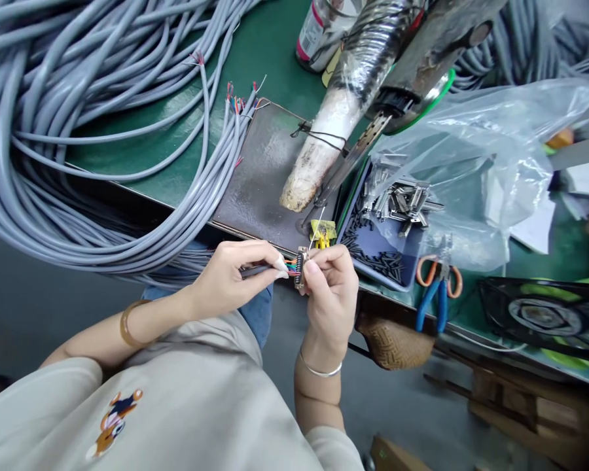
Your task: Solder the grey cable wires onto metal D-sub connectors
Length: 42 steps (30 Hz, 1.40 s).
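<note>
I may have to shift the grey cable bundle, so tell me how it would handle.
The grey cable bundle would probably sag and flop, given its loose curves. Its many strands suggest noticeable weight. The splayed wire ends might snag.

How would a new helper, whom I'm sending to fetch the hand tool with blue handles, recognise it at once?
Find the green table, then the blue tray of small metal and black parts at its near edge. Just right of the tray lies the hand tool. Its paired handles, orange above and blue below, set it apart.
</note>
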Available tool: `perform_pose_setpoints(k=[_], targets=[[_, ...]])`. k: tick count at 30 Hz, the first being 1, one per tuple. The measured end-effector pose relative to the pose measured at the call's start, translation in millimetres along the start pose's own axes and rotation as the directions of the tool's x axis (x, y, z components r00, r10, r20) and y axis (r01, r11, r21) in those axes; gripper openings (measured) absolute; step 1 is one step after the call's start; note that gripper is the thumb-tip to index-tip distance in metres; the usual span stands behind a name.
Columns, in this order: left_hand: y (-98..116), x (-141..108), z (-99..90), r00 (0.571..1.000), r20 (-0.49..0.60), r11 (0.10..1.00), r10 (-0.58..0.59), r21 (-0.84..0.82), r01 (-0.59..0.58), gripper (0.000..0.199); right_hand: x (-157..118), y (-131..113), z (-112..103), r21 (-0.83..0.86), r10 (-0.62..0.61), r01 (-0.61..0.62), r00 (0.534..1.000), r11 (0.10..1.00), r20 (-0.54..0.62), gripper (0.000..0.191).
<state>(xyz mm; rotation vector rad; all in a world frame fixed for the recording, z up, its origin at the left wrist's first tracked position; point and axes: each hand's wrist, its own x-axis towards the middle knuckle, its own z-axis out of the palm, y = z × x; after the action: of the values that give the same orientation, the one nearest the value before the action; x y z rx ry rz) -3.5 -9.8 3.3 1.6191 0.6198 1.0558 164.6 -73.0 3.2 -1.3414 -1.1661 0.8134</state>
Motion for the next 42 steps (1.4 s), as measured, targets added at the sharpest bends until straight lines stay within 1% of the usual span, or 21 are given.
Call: perform_pose_setpoints(k=[3,5,6,8,10,12,13,15,16,18,19,20,21,22,24,26,29,31,35,37,42], targets=[[-1,1,0.7,0.972,0.017,0.96,-0.236,-0.152,0.236,0.005,-5,-4,-5,-0.184,-0.082,0.063,0.992,0.981,-0.096,0.013],[-1,2,0.3,0.948,0.041,0.922,-0.317,-0.219,0.318,0.009,-9,-8,-9,-0.343,-0.193,0.14,0.973,0.929,-0.128,0.003],[-1,2,0.1,0.94,0.051,0.911,-0.337,-0.233,0.339,0.009,-10,-9,-10,-0.419,-0.237,0.176,0.966,0.891,-0.1,0.007],[0,2,0.3,0.935,0.056,0.904,-0.351,-0.241,0.354,0.009,-12,-10,-10,-0.541,-0.27,0.238,0.963,0.807,0.021,0.014],[0,3,1.6,0.93,0.051,0.899,-0.364,-0.242,0.365,0.009,-14,-9,-8,-0.606,-0.298,0.302,0.948,0.736,0.11,0.01],[0,4,3.9,0.921,0.039,0.886,-0.387,-0.259,0.384,0.012,-14,-6,-5,-0.621,-0.339,0.338,0.933,0.707,0.122,0.007],[0,4,5.1,0.915,0.031,0.877,-0.403,-0.274,0.396,0.014,-14,-4,-4,-0.617,-0.357,0.332,0.93,0.713,0.089,0.007],[-1,7,6.8,0.898,0.015,0.851,-0.44,-0.313,0.422,0.018,-12,-1,-4,-0.597,-0.41,0.286,0.908,0.749,-0.08,0.005],[-2,8,7.1,0.888,0.011,0.835,-0.459,-0.338,0.435,0.019,-10,0,-5,-0.564,-0.458,0.28,0.866,0.777,-0.2,0.005],[-3,11,6.6,0.865,0.018,0.792,-0.502,-0.392,0.468,0.021,-6,1,-7,-0.461,-0.549,0.353,0.728,0.814,-0.411,0.007],[-4,13,5.9,0.854,0.032,0.769,-0.52,-0.418,0.484,0.021,-4,1,-8,-0.417,-0.581,0.413,0.661,0.81,-0.474,0.006],[-5,14,5.1,0.845,0.048,0.748,-0.533,-0.439,0.497,0.022,-2,1,-9,-0.386,-0.598,0.457,0.628,0.801,-0.498,0.007],[-5,15,4.3,0.839,0.062,0.733,-0.54,-0.455,0.505,0.022,-2,2,-9,-0.376,-0.601,0.47,0.629,0.799,-0.492,0.013],[-6,16,3.6,0.838,0.071,0.724,-0.541,-0.467,0.507,0.023,-3,3,-8,-0.387,-0.592,0.451,0.656,0.804,-0.467,0.019],[-7,17,2.7,0.845,0.079,0.721,-0.529,-0.483,0.496,0.024,-6,8,-5,-0.435,-0.544,0.372,0.742,0.82,-0.391,0.022],[-9,17,2.4,0.851,0.084,0.724,-0.518,-0.487,0.488,0.024,-11,15,-2,-0.454,-0.486,0.329,0.824,0.828,-0.29,0.019],[-10,19,3.7,0.854,0.093,0.737,-0.512,-0.463,0.493,0.023,-12,27,3,-0.466,-0.431,0.317,0.888,0.826,-0.158,0.017],[-11,20,6.0,0.86,0.066,0.763,-0.505,-0.432,0.481,0.023,-9,31,5,-0.475,-0.429,0.325,0.894,0.818,-0.127,0.015],[-13,25,12.7,0.891,-0.062,0.847,-0.451,-0.344,0.405,0.019,-2,33,8,-0.513,-0.497,0.368,0.857,0.776,-0.137,0.015],[-13,28,15.4,0.9,-0.109,0.881,-0.421,-0.282,0.378,0.018,2,32,9,-0.527,-0.506,0.369,0.852,0.766,-0.138,0.015],[-13,32,18.2,0.916,-0.168,0.925,-0.365,-0.176,0.337,0.016,9,30,10,-0.512,-0.498,0.364,0.854,0.778,-0.149,0.015]])
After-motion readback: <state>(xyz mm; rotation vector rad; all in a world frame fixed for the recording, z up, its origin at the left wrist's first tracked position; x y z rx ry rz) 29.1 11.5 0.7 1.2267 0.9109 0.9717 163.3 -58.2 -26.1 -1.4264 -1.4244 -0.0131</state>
